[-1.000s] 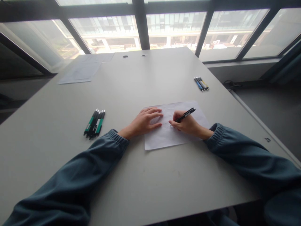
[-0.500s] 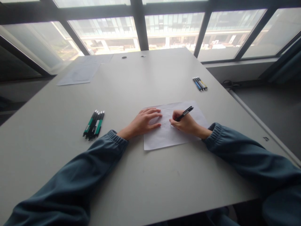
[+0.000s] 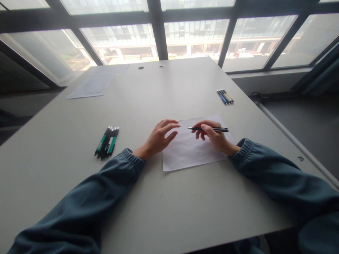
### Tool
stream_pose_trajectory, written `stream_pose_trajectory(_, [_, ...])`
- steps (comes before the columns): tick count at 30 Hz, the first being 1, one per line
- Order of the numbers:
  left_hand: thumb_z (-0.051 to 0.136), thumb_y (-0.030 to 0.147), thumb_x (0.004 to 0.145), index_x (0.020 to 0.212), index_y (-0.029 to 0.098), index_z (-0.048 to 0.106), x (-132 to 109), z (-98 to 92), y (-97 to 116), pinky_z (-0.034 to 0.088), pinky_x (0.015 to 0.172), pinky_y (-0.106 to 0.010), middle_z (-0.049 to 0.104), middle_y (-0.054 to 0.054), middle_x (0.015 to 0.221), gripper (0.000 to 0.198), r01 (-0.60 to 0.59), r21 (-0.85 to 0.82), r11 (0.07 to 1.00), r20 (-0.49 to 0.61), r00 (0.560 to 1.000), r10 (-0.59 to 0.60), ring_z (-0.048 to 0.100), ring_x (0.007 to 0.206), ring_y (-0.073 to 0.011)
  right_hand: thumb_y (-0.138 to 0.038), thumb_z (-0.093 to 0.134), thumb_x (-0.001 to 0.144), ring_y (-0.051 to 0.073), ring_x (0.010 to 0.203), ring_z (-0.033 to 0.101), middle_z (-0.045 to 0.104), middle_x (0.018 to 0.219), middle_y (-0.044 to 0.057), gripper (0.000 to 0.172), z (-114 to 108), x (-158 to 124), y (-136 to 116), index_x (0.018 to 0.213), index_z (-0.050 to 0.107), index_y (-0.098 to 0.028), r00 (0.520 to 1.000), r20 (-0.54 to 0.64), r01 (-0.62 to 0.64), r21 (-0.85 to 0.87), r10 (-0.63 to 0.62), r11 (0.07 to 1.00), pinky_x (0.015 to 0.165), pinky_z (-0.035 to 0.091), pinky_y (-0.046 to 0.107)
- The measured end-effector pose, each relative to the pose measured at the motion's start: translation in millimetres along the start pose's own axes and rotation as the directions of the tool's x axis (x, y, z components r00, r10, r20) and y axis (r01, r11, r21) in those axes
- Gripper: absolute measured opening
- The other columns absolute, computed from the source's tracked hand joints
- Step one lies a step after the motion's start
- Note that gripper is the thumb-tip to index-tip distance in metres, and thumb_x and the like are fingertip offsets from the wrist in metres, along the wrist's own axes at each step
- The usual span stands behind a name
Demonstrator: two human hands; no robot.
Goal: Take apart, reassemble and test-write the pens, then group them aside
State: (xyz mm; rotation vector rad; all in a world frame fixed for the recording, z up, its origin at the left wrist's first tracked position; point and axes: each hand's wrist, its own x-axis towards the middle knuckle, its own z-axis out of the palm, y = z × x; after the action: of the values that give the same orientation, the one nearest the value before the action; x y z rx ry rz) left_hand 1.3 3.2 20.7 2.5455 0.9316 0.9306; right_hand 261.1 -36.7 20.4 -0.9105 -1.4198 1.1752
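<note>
A white sheet of paper [image 3: 182, 158] lies in front of me, with faint marks near its middle. My right hand [image 3: 214, 135] pinches a black pen [image 3: 221, 129] above the sheet's right half. The pen lies nearly level, its tip pointing left and apparently off the paper. Over the sheet's left edge is my left hand [image 3: 161, 135], fingers apart and holding nothing; whether it touches the paper I cannot tell. Several green and black pens [image 3: 107, 143] lie bunched to the left of my left hand.
Another group of pens [image 3: 225, 96], with blue and yellow parts, rests at the back right of the white table [image 3: 148, 211]. More paper sheets [image 3: 88, 86] lie at the far left. Windows [image 3: 196, 38] stand beyond the table's far edge.
My right hand has lifted the pen from the paper and turned it from slanted writing grip to nearly level. The left hand's fingers have risen and its thumb has moved upward.
</note>
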Motion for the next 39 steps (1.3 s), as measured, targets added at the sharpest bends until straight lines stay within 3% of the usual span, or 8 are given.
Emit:
stream_pose_trajectory(3, [0.054, 0.040, 0.100, 0.125, 0.024, 0.065, -0.2, -0.4, 1.7, 0.048, 0.104, -0.043, 0.068, -0.010, 0.123, 0.032, -0.035, -0.038, 0.999, -0.057, 0.998, 0.033, 0.061, 0.116, -0.0234, -0.046, 0.069, 0.088, 0.014, 0.059, 0.059, 0.071, 0.076, 0.004, 0.028, 1.6, -2.9, -5.1, 0.095, 0.068, -0.019, 0.997, 0.070, 0.038, -0.044, -0.035, 0.998, 0.052, 0.044, 0.027])
stream_pose_trajectory(8, [0.064, 0.050, 0.093, 0.122, 0.025, 0.067, -0.2, 0.4, 5.3, 0.046, 0.105, -0.044, 0.071, -0.009, 0.119, 0.039, -0.117, -0.039, 0.992, 0.053, 0.992, 0.119, 0.060, 0.117, -0.0249, -0.038, 0.081, 0.081, 0.012, 0.061, 0.055, 0.066, 0.073, 0.001, 0.022, 2.4, -4.7, -7.6, 0.081, 0.070, -0.019, 0.987, 0.069, 0.152, -0.145, -0.143, 0.978, 0.057, 0.044, 0.027])
stream_pose_trajectory(14, [0.058, 0.044, 0.098, 0.100, 0.025, 0.073, -0.8, 0.6, 4.7, 0.049, 0.096, -0.042, 0.074, -0.007, 0.100, 0.025, -0.126, -0.062, 0.990, 0.028, 0.991, 0.128, 0.064, 0.101, -0.0221, -0.041, 0.080, 0.081, 0.014, 0.061, 0.057, 0.071, 0.080, 0.004, 0.029, 2.2, -6.7, -7.8, 0.099, 0.076, -0.019, 0.981, 0.185, 0.076, -0.070, -0.062, 0.995, 0.057, 0.046, 0.029])
stream_pose_trajectory(18, [0.061, 0.042, 0.097, 0.093, 0.021, 0.071, -1.5, 2.5, 0.8, 0.052, 0.088, -0.039, 0.072, -0.007, 0.092, 0.024, -0.091, -0.058, 0.994, -0.126, 0.989, 0.084, 0.063, 0.091, -0.0205, -0.048, 0.072, 0.087, 0.011, 0.053, 0.047, 0.063, 0.067, 0.000, 0.036, -2.0, -2.9, -4.3, 0.107, 0.074, -0.019, 0.993, 0.121, -0.033, 0.145, 0.015, 0.989, 0.048, 0.036, 0.026])
stream_pose_trajectory(22, [0.062, 0.041, 0.096, 0.090, 0.019, 0.071, -0.7, 3.5, -2.2, 0.053, 0.083, -0.036, 0.071, -0.007, 0.090, 0.024, -0.075, -0.059, 0.995, -0.225, 0.972, 0.060, 0.063, 0.088, -0.0193, -0.060, 0.056, 0.092, 0.014, 0.057, 0.050, 0.064, 0.072, 0.005, 0.050, -4.3, 2.0, -2.9, 0.102, 0.075, -0.015, 0.990, 0.059, -0.140, 0.351, 0.128, 0.926, 0.048, 0.035, 0.028])
stream_pose_trajectory(34, [0.061, 0.041, 0.097, 0.093, 0.020, 0.073, -0.1, 4.9, -4.9, 0.053, 0.082, -0.036, 0.072, -0.007, 0.091, 0.025, -0.074, -0.095, 0.993, -0.197, 0.979, 0.054, 0.063, 0.087, -0.0196, -0.058, 0.068, 0.087, 0.014, 0.064, 0.054, 0.067, 0.076, 0.006, 0.044, -6.2, -0.5, -4.1, 0.102, 0.076, -0.017, 0.979, 0.068, -0.202, 0.350, 0.190, 0.915, 0.051, 0.034, 0.026])
stream_pose_trajectory(36, [0.061, 0.041, 0.097, 0.095, 0.020, 0.073, -0.3, 5.0, -6.3, 0.052, 0.083, -0.035, 0.072, -0.007, 0.092, 0.024, -0.058, -0.077, 0.995, -0.216, 0.975, 0.040, 0.063, 0.088, -0.0196, -0.057, 0.067, 0.088, 0.013, 0.062, 0.054, 0.068, 0.077, 0.006, 0.043, -5.5, 0.7, -3.5, 0.104, 0.075, -0.018, 0.982, 0.028, -0.185, 0.337, 0.187, 0.923, 0.050, 0.034, 0.025])
stream_pose_trajectory(39, [0.062, 0.039, 0.097, 0.094, 0.020, 0.072, -0.3, 4.7, -8.6, 0.052, 0.083, -0.035, 0.071, -0.007, 0.092, 0.022, -0.017, -0.036, 0.999, -0.260, 0.966, 0.007, 0.064, 0.088, -0.0195, -0.051, 0.070, 0.087, 0.012, 0.058, 0.053, 0.067, 0.073, 0.003, 0.034, -5.3, 4.5, 1.8, 0.098, 0.074, -0.019, 0.983, -0.137, -0.087, 0.233, 0.121, 0.968, 0.048, 0.034, 0.024])
